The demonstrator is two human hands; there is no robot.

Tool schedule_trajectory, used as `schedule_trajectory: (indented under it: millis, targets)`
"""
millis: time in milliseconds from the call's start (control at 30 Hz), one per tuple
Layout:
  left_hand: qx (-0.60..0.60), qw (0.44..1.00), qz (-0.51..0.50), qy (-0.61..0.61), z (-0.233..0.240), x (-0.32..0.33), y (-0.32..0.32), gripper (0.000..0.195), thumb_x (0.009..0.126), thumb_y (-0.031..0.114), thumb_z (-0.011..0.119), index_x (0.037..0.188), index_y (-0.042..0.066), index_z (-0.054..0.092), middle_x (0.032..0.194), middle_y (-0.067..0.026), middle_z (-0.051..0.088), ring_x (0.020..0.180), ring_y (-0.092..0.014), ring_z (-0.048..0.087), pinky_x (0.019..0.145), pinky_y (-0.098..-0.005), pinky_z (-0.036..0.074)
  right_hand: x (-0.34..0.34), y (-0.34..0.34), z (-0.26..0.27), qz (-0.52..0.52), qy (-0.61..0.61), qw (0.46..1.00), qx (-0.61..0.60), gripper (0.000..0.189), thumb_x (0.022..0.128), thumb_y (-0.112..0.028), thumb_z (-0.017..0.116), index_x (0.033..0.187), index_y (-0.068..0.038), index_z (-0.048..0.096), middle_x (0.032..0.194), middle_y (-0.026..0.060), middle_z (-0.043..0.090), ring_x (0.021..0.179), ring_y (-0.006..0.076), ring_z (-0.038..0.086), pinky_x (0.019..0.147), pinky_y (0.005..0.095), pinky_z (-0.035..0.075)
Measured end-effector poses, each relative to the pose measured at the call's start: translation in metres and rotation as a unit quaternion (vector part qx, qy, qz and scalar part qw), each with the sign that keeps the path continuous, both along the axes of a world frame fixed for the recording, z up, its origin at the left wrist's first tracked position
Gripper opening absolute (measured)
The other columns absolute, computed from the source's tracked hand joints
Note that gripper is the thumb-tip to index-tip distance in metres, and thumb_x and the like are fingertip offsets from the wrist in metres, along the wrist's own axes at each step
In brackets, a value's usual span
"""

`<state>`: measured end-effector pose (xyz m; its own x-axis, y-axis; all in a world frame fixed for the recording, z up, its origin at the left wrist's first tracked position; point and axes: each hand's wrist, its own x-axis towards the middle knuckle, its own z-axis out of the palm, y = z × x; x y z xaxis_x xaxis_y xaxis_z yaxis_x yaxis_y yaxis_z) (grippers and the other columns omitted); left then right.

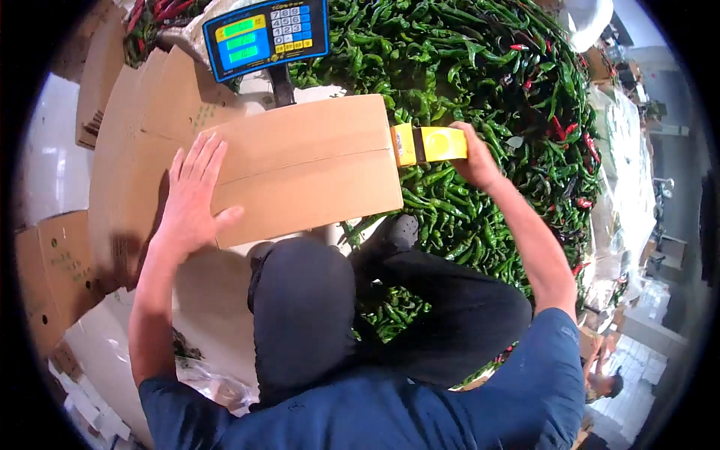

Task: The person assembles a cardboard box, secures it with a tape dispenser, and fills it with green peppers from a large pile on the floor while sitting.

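Observation:
A closed cardboard box [304, 169] lies in front of me, its top flaps meeting along a centre seam. My left hand [194, 197] rests flat on the box's left end, fingers extended and holding nothing. At the right end, my right hand [475, 154] grips a yellow tape dispenser [441, 144], whose front is at the box's edge near the seam. Whether tape is stuck to the box cannot be told. Just behind the box stands a digital scale's display [264, 36] with a keypad and lit green readouts.
A large heap of green peppers [439, 73] with some red ones spreads behind and to the right. More cardboard boxes [50, 270] stand at left. Red peppers [169, 11] lie at the upper left. Clear plastic sheeting [624, 169] edges the heap. Another person [604, 385] is at far lower right.

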<state>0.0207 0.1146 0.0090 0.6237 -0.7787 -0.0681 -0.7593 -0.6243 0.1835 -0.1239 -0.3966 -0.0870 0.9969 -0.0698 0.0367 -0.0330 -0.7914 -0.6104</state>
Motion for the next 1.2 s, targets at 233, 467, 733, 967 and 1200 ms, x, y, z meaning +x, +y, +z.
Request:
schedule_trajectory:
  millis: [233,467,733,967,1200]
  targets:
    - [0.020,0.994,-0.091,-0.050,-0.006,-0.021,-0.119,0.089,0.086,0.057,0.056,0.146,-0.003,0.031,0.153,-0.0181,0.030,0.145,-0.033,0.021,0.117,-0.0551,0.010,0.004,0.053,-0.090,-0.027,0.045,0.990,0.130,0.069,0.079,-0.005,0.074,0.137,-0.004,0.037,0.118,0.0139,0.064,0.109,0.0242,0.063,0.094,0.0363,0.050]
    - [-0.072,0.976,-0.200,-0.049,-0.015,-0.026,-0.228,0.086,0.086,0.057,0.057,0.144,-0.002,0.035,0.153,-0.0178,0.030,0.145,-0.034,0.019,0.117,-0.0558,0.009,0.015,0.061,-0.072,-0.017,0.024,0.982,0.186,0.079,0.079,-0.020,0.079,0.141,-0.002,0.035,0.125,0.0197,0.060,0.114,0.0314,0.061,0.094,0.0387,0.049]
    - [0.026,0.975,-0.211,-0.062,-0.008,-0.039,-0.235,0.078,0.088,0.051,0.054,0.147,0.004,0.033,0.153,-0.0134,0.032,0.145,-0.030,0.023,0.116,-0.0605,0.005,0.044,0.066,-0.017,0.172,-0.069,0.982,0.021,0.081,0.073,-0.026,0.080,0.135,0.000,0.036,0.115,0.0228,0.059,0.107,0.0403,0.058,0.091,0.0450,0.049]
    - [-0.003,0.972,-0.231,-0.036,-0.011,-0.040,-0.242,0.078,0.084,0.041,0.060,0.146,0.003,0.034,0.150,-0.0150,0.036,0.139,-0.029,0.033,0.116,-0.0576,0.010,0.055,0.060,-0.032,0.259,-0.085,0.962,-0.004,0.068,0.075,-0.022,0.076,0.125,0.001,0.036,0.116,0.0218,0.053,0.099,0.0417,0.060,0.080,0.0464,0.054]
    - [0.017,0.964,-0.262,-0.043,-0.011,-0.042,-0.247,0.074,0.083,0.037,0.061,0.146,0.007,0.037,0.150,-0.0149,0.036,0.140,-0.032,0.031,0.116,-0.0574,0.008,0.053,0.066,-0.096,0.237,0.118,0.948,-0.175,0.039,0.083,-0.019,0.065,0.111,-0.001,0.046,0.104,0.0231,0.062,0.096,0.0387,0.066,0.077,0.0465,0.054]
